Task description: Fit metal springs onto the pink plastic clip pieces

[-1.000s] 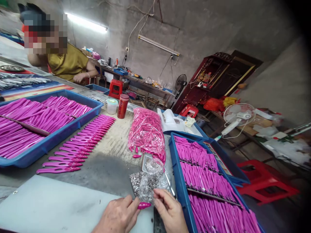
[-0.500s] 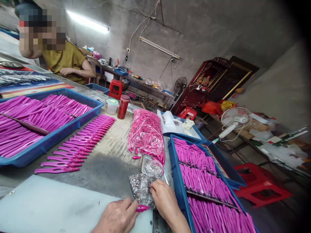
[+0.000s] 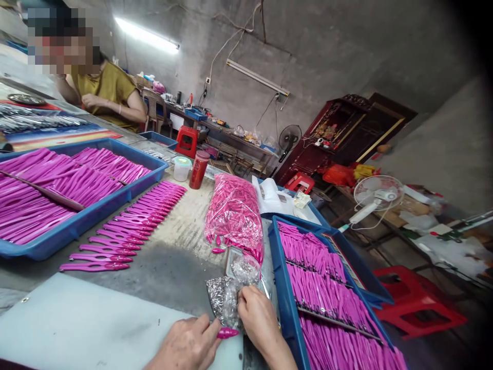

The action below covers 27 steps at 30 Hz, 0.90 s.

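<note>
At the bottom middle, my left hand [image 3: 188, 341] is closed on a small glossy pink pointed plastic piece [image 3: 228, 333], whose tip sticks out to the right over the pale board [image 3: 96, 324]. My right hand [image 3: 258, 316] has its fingers pressed together at the edge of a clear plastic bag [image 3: 231, 303]. Whatever its fingertips pinch is hidden. Small silvery metal pins [image 3: 217, 293] lie heaped at the bag. Behind them stands a big clear bag of pink pieces [image 3: 233, 216], a few of them spilled at its front.
On the left, a blue tray [image 3: 150, 177] holds long pink strips, and a row of pink tools [image 3: 127, 226] lies beside it. Another blue tray [image 3: 287, 303] stands close by my right arm. A red canister [image 3: 199, 169] and a lidded tub [image 3: 181, 169] stand farther back. A co-worker [image 3: 111, 95] sits far left.
The view has shifted slightly, so the surroundings sit a little farther right. Both hands stay in nearly the same place, the left still on the pink piece.
</note>
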Each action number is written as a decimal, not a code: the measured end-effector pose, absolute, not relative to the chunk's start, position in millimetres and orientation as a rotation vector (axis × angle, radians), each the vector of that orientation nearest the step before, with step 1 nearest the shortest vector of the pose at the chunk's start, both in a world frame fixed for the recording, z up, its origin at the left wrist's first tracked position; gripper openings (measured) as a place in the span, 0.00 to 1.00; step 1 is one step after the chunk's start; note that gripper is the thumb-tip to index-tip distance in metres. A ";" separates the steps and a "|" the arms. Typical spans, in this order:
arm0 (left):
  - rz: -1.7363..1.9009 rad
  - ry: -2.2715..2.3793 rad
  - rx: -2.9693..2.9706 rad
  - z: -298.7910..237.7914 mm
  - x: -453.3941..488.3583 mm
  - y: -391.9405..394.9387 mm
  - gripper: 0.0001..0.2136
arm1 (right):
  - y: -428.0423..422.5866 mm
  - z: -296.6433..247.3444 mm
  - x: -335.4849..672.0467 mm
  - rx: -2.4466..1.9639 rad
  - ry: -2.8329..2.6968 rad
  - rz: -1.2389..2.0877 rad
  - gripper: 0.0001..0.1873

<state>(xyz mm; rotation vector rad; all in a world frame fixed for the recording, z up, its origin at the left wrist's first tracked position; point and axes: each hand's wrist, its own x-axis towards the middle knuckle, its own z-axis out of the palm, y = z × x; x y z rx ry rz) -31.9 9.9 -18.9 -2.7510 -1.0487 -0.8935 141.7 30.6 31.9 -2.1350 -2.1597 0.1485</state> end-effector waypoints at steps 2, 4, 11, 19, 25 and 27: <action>-0.911 -1.053 -2.740 -17.3 -31.6 10.0 0.08 | 28.1 34.7 145.3 -2.098 -2.106 0.214 0.13; -0.923 -1.045 -2.737 -15.1 -31.5 10.3 0.08 | 25.2 36.6 149.0 -2.049 -2.061 0.286 0.13; -1.003 -1.028 -2.722 -8.6 -30.7 10.9 0.11 | 19.7 35.6 155.7 -1.930 -1.907 0.465 0.11; -0.975 -1.056 -2.748 -12.8 -29.9 11.2 0.07 | 16.5 34.3 158.6 -1.868 -1.768 0.562 0.10; -0.974 -1.056 -2.784 -11.1 -31.2 11.1 0.06 | -3.3 39.5 158.4 -1.893 -1.887 0.685 0.09; -0.966 -1.061 -2.798 -10.5 -31.5 10.6 0.06 | -11.1 33.8 155.9 -1.947 -2.006 0.647 0.09</action>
